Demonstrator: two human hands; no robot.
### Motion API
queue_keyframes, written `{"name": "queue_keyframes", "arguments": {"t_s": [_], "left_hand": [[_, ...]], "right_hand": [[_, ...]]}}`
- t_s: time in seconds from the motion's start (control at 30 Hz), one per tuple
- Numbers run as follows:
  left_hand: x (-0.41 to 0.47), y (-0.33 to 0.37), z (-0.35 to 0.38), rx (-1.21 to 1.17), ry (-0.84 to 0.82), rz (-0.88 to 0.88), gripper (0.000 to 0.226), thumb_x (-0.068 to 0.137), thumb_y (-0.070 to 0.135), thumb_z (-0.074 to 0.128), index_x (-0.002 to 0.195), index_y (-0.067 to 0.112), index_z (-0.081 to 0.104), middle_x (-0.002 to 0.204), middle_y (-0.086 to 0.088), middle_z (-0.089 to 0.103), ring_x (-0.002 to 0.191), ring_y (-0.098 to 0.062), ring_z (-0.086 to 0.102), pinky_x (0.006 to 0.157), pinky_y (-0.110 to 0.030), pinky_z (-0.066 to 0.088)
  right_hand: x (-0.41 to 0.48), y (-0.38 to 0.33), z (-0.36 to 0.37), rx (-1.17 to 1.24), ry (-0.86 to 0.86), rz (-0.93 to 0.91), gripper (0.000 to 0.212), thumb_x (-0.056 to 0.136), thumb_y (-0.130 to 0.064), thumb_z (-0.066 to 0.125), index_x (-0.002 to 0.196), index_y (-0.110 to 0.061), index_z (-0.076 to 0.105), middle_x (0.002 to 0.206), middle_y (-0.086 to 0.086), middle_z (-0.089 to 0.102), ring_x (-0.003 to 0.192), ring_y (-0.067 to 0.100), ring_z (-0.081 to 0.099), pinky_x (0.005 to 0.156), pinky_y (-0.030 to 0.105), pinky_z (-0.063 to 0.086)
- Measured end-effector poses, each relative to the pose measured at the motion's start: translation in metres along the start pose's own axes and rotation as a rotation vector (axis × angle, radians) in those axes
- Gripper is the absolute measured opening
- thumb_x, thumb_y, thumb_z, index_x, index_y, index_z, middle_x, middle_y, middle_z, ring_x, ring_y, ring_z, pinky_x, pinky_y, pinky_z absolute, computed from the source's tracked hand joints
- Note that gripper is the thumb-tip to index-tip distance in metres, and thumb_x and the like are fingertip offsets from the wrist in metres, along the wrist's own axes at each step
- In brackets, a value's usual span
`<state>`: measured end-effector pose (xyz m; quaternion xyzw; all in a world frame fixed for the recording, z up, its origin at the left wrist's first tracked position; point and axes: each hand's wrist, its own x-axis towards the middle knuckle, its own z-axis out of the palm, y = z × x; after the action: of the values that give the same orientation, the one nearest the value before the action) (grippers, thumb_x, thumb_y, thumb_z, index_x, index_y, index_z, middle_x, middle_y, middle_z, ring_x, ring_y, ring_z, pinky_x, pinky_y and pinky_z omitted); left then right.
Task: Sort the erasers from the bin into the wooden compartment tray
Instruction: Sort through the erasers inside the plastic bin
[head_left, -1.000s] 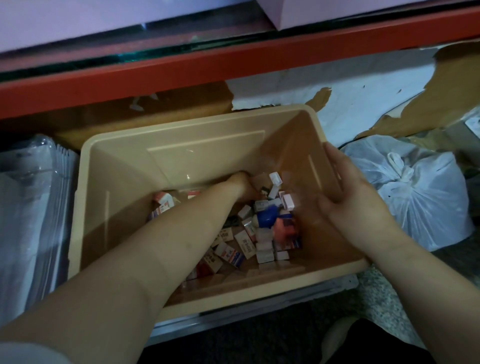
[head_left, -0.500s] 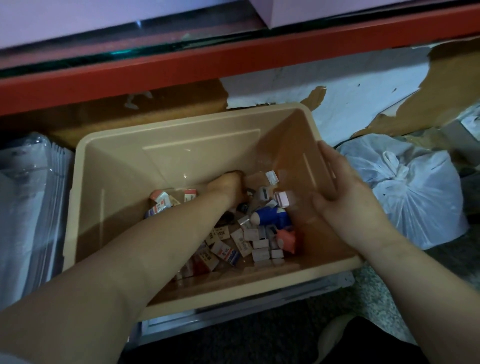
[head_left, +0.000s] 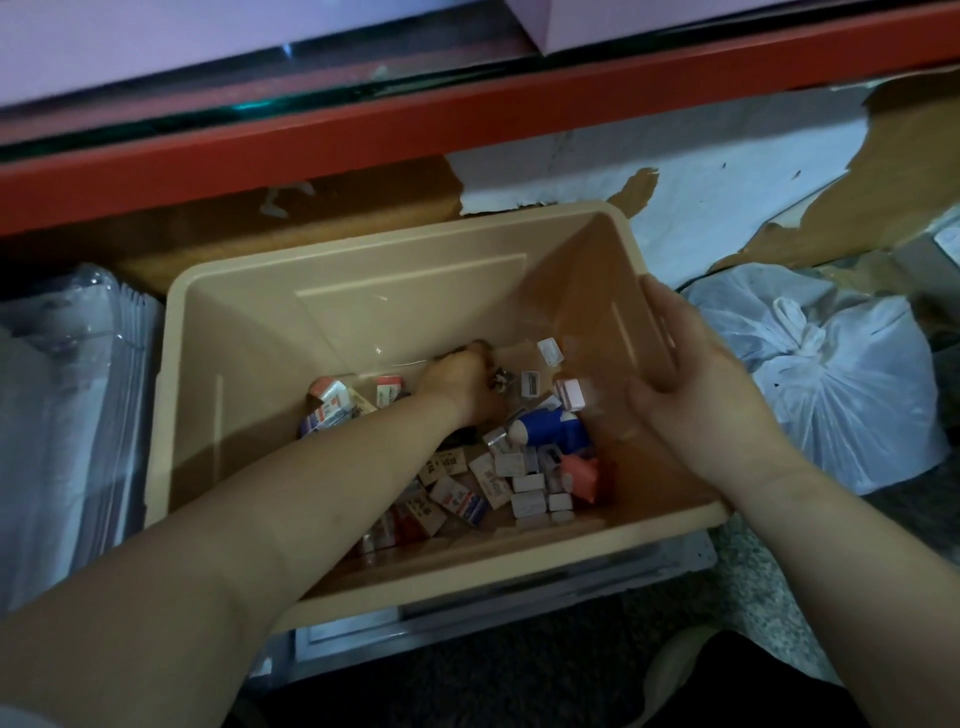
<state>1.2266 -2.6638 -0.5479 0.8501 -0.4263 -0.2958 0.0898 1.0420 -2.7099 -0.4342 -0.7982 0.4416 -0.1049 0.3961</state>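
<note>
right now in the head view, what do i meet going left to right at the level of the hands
clear plastic stack → beige bin, left wall → left hand, down in the bin → blue item → right hand, holding the bin's right wall → white bag

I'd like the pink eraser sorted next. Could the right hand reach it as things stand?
Probably yes. The pink eraser lies uncovered on the pile, near the wall of the bin that the right hand grips; the left hand is farther back. The right hand must let go first.
</note>
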Motion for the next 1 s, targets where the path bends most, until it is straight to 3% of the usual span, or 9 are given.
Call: {"name": "queue_keyframes", "arguments": {"t_s": [0.1,0.17,0.23,0.33,0.43,0.53,0.63,0.8,1.0], "left_hand": [[-0.004,-0.005,-0.011,-0.240,0.002,-0.041,0.047,0.075,0.016,0.070,0.117,0.011,0.050,0.113,-0.004,0.056,0.104,-0.022,0.055,0.083,-0.026,0.046],[-0.012,-0.008,-0.022,-0.437,0.002,-0.071,0.043,0.076,0.008,0.069,0.114,0.010,0.050,0.105,-0.004,0.055,0.095,-0.019,0.055,0.068,-0.019,0.046],[-0.021,-0.014,-0.034,-0.519,-0.023,-0.028,0.037,0.077,0.001,0.066,0.109,0.010,0.049,0.098,-0.005,0.054,0.084,-0.017,0.053,0.063,-0.017,0.041],[-0.041,-0.029,-0.056,-0.238,-0.054,0.102,0.036,0.075,-0.001,0.066,0.104,0.011,0.048,0.083,0.002,0.049,0.080,-0.017,0.048,0.064,-0.017,0.039],[-0.057,-0.043,-0.080,0.279,0.005,0.103,0.044,0.081,0.014,0.063,0.121,0.013,0.045,0.105,-0.004,0.058,0.097,-0.021,0.054,0.077,-0.025,0.042],[-0.060,-0.054,-0.089,0.528,0.001,0.032,0.050,0.082,0.025,0.063,0.128,0.021,0.044,0.126,-0.005,0.056,0.114,-0.024,0.051,0.090,-0.029,0.041],[-0.060,-0.057,-0.087,0.515,-0.015,0.033,0.049,0.083,0.027,0.061,0.129,0.023,0.046,0.132,-0.002,0.050,0.121,-0.022,0.046,0.099,-0.029,0.035],[-0.060,-0.044,-0.066,0.460,-0.051,0.302,0.037,0.091,0.019,0.050,0.127,0.027,0.052,0.137,0.006,0.045,0.128,-0.016,0.034,0.105,-0.025,0.023],[-0.045,-0.038,-0.025,0.518,-0.139,0.477,0.049,0.099,0.020,0.036,0.145,0.024,0.023,0.155,0.002,0.013,0.141,-0.017,0.012,0.113,-0.028,0.010]], "right_hand": [[0.000,-0.001,0.000,-0.005,0.008,-0.006,0.071,0.085,-0.011,0.053,0.143,-0.030,0.017,0.141,0.003,0.039,0.120,0.021,0.046,0.078,0.009,0.028],[-0.001,-0.003,-0.001,-0.006,0.002,-0.002,0.071,0.085,-0.011,0.053,0.143,-0.031,0.017,0.141,0.004,0.039,0.120,0.023,0.047,0.084,0.017,0.031],[-0.002,-0.005,-0.002,-0.014,-0.006,0.001,0.072,0.086,-0.010,0.052,0.143,-0.031,0.015,0.142,0.005,0.039,0.120,0.024,0.047,0.084,0.020,0.032],[-0.002,-0.006,-0.002,-0.028,-0.010,0.003,0.071,0.086,-0.008,0.050,0.144,-0.031,0.015,0.142,0.006,0.038,0.119,0.026,0.048,0.087,0.026,0.037],[-0.003,-0.007,-0.001,-0.044,0.000,-0.008,0.069,0.087,-0.008,0.048,0.144,-0.029,0.015,0.142,0.008,0.038,0.118,0.027,0.048,0.084,0.025,0.036],[-0.004,-0.007,-0.001,-0.041,0.000,-0.017,0.069,0.088,-0.006,0.048,0.144,-0.029,0.015,0.143,0.008,0.037,0.116,0.028,0.049,0.082,0.026,0.037],[-0.005,-0.006,-0.001,-0.040,-0.004,-0.021,0.069,0.088,-0.006,0.048,0.144,-0.029,0.015,0.142,0.008,0.037,0.115,0.028,0.050,0.079,0.023,0.034],[-0.003,-0.006,-0.001,-0.022,-0.001,-0.025,0.069,0.087,-0.006,0.049,0.144,-0.028,0.016,0.142,0.008,0.037,0.119,0.028,0.047,0.087,0.027,0.038],[-0.002,-0.004,0.000,0.006,-0.003,-0.020,0.071,0.085,-0.005,0.050,0.144,-0.028,0.016,0.141,0.008,0.040,0.120,0.027,0.047,0.094,0.031,0.039]]}}
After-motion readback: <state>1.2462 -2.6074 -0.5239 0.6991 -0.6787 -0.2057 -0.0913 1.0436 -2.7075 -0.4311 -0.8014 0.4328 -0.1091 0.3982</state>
